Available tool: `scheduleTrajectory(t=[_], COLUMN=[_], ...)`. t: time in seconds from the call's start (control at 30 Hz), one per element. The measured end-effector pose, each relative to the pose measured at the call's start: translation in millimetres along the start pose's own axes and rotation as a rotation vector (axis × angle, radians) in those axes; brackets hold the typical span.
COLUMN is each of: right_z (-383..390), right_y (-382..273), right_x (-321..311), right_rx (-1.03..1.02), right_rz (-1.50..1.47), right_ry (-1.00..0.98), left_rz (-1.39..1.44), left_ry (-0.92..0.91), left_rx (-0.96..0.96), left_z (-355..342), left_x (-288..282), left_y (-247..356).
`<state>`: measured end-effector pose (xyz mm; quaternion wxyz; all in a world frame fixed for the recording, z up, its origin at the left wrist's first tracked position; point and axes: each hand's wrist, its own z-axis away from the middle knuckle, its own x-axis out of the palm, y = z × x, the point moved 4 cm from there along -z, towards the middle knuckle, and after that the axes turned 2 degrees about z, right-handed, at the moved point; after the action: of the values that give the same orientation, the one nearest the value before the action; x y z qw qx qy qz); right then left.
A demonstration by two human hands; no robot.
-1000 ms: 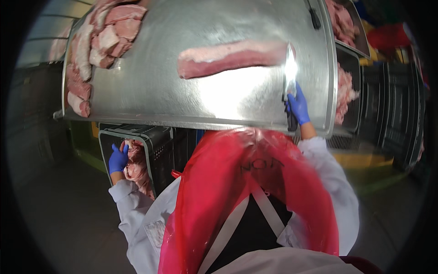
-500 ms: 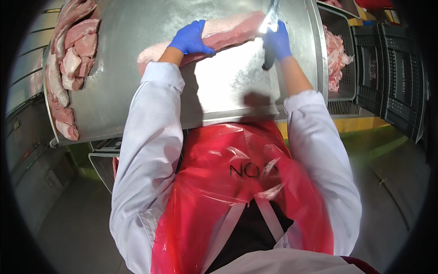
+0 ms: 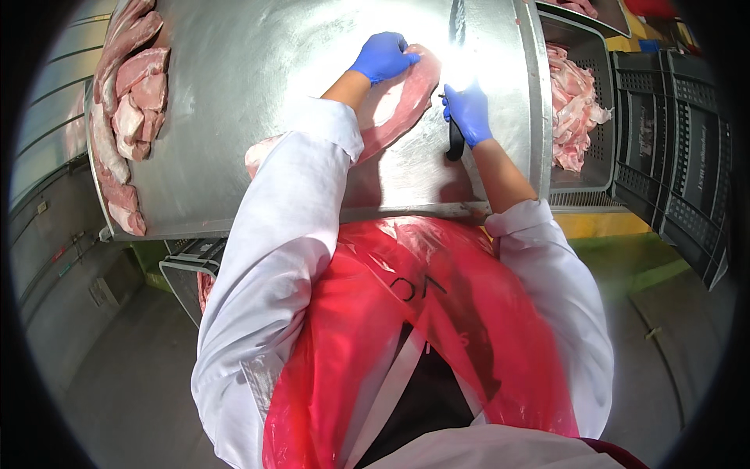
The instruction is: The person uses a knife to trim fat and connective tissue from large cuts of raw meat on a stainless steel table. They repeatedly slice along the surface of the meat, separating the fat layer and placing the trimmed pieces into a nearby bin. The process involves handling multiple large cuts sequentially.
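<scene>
A long piece of pork [image 3: 396, 117], pale fat on one side and pink flesh on the other, lies slantwise on the steel worktable [image 3: 234, 78]. My left hand [image 3: 381, 57], in a blue glove, grips its far right end with fingers and thumb. The left sleeve covers part of the pork's near end. Just right of the meat, my gloved right hand [image 3: 469, 116] is wrapped round the black handle of a knife [image 3: 455, 142]. The blade points away from me, apart from the meat, and glare washes out part of it.
Several cut strips of meat [image 3: 142, 102] line the table's left edge. Beyond the right edge sits a grey crate [image 3: 600, 129] of pale trimmings [image 3: 573, 109], beside stacked black crates [image 3: 664, 133]. Another crate [image 3: 181, 285] with meat stands below the table at left.
My left hand has gone from the middle of the pork to its far right end. The pork lies at a steeper slant. My right hand and the knife have come slightly nearer me.
</scene>
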<state>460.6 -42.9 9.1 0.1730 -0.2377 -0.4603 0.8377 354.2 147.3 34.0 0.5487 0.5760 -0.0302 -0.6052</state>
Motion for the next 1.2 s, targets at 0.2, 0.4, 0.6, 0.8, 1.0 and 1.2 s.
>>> scheduleTrajectory(t=[0.2, 0.4, 0.6, 0.8, 1.0, 1.2], right_z=[7.0, -7.6, -36.3, -16.8, 49.0, 6.9], right_y=[-1.0, -33.5, -39.6, -53.9, -10.7, -48.5], right_x=[-9.1, -12.0, -15.1, -18.6, -79.9, -17.2], right_rx=[-0.018, -0.164, -0.221, -0.098, -0.101, -0.051], right_rz=[-0.045, -0.012, 0.173, 0.316, 0.521, 0.196], right_ry=[0.051, -0.054, -0.062, -0.329, -0.544, -0.582], left_rz=[-0.093, -0.001, 0.041, 0.005, 0.071, -0.114], left_ry=[0.020, 0.125, 0.153, 0.227, 0.284, 0.340], left_rx=[0.100, 0.074, 0.066, 0.164, 0.184, 0.377], left_z=[0.1, 19.2, 22.3, 26.7, 35.2, 37.8], left_x=[10.9, 10.1, 11.5, 11.2, 10.7, 9.9], left_y=[14.2, 15.8, 18.2, 18.7, 16.1, 29.3])
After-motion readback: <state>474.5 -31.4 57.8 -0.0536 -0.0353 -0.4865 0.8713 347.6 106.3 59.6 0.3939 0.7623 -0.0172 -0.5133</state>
